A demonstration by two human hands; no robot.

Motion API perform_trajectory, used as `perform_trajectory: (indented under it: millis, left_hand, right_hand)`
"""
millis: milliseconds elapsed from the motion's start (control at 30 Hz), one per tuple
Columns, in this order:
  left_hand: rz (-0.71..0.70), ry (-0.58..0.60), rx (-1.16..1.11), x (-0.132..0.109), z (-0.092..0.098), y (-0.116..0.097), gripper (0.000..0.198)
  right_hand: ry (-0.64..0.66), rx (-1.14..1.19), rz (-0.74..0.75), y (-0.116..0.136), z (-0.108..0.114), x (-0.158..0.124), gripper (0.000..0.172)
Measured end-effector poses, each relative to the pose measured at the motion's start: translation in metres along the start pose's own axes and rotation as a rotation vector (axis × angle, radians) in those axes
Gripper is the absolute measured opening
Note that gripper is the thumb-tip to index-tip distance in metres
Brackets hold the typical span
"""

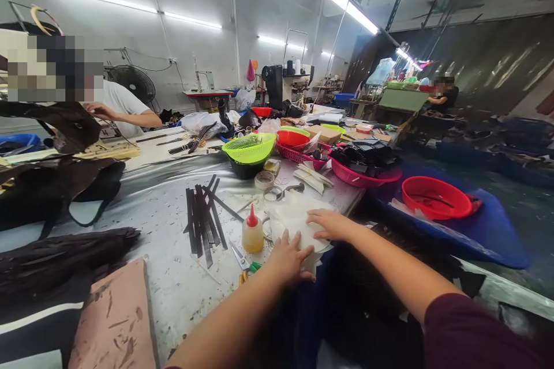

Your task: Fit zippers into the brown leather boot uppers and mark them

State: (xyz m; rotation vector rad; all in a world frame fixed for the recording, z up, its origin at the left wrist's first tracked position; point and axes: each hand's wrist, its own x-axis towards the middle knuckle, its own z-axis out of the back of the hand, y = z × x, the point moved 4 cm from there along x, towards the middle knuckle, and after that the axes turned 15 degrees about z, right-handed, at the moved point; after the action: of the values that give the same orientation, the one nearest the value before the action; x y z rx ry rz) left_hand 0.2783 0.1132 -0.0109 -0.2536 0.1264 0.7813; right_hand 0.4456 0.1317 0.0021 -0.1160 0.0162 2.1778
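Note:
A pile of thin, off-white sheets (296, 210) lies at the table's near edge, under both of my hands. My left hand (289, 256) rests at the pile's lower left with its fingers spread. On the right side, my right hand (329, 223) lies across the sheets, fingers stretched out. Just left of the pile stands a small bottle with a red tip (252, 232), holding yellowish liquid. Scissors (242, 259) lie close to my left wrist, partly hidden. Several black strips (201, 222) are heaped farther left. A roll of tape (273, 193) sits behind the sheets.
A lime-green basket (249, 149), a pink basket of black pieces (366, 176) and folded pale strips (314, 177) stand behind. A red basin (437, 199) is at right, a worn pinkish board (115, 317) at near left. A person in a white shirt (123, 106) sits across at left.

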Motion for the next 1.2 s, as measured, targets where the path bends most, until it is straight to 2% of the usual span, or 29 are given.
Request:
perform_trajectory:
  millis: [133, 233, 400, 533, 633, 700, 767, 867, 933, 1000, 1067, 1133, 1200]
  left_hand:
    - [-0.017, 0.017, 0.007, 0.002, 0.001, 0.001, 0.078]
    - [-0.023, 0.025, 0.008, 0.002, 0.001, 0.001, 0.078]
    - [-0.025, 0.048, 0.015, 0.002, 0.002, -0.001, 0.078]
    - [-0.011, 0.073, 0.016, 0.001, 0.006, -0.003, 0.079]
    - [0.012, 0.098, 0.002, 0.000, 0.009, -0.004, 0.080]
    - [0.027, 0.117, -0.024, 0.000, 0.010, -0.004, 0.080]
    - [0.040, 0.133, -0.075, 0.001, 0.009, -0.004, 0.079]
    - [0.063, 0.144, -0.206, 0.006, 0.009, -0.002, 0.077]
    - [0.085, 0.141, -0.339, 0.008, 0.012, 0.000, 0.072]
    - [0.123, 0.110, -0.516, 0.005, 0.018, 0.002, 0.068]
    - [0.172, 0.028, -0.736, -0.005, 0.026, 0.003, 0.062]
    - [0.202, -0.061, -0.980, -0.024, 0.033, 0.003, 0.054]
    - [0.206, -0.107, -1.215, -0.048, 0.036, 0.001, 0.050]
  right_hand:
    - [0.063, 0.009, 0.063, -0.002, 0.004, 0.003, 0.049]
    - [0.105, -0.006, 0.116, 0.000, 0.007, 0.004, 0.051]
    - [0.141, -0.029, 0.126, 0.008, 0.005, 0.002, 0.026]
    - [0.082, -0.069, -0.018, 0.007, 0.004, -0.001, 0.012]
    - [-0.018, -0.114, -0.195, -0.005, 0.013, 0.001, 0.018]
    - [-0.114, -0.141, -0.308, -0.018, 0.029, 0.000, 0.021]
    - [-0.246, -0.182, -0.449, -0.038, 0.057, -0.010, 0.019]
    - [-0.488, -0.276, -0.698, -0.066, 0.120, -0.040, 0.027]
    - [-0.621, -0.330, -0.804, -0.070, 0.159, -0.060, 0.032]
    - [-0.733, -0.373, -0.758, -0.050, 0.183, -0.071, 0.025]
    - [-0.835, -0.437, -0.521, -0.003, 0.186, -0.073, 0.016]
    - [-0.821, -0.496, -0.159, 0.062, 0.165, -0.069, 0.011]
    - [-0.791, -0.487, 0.130, 0.124, 0.131, -0.068, 0.018]
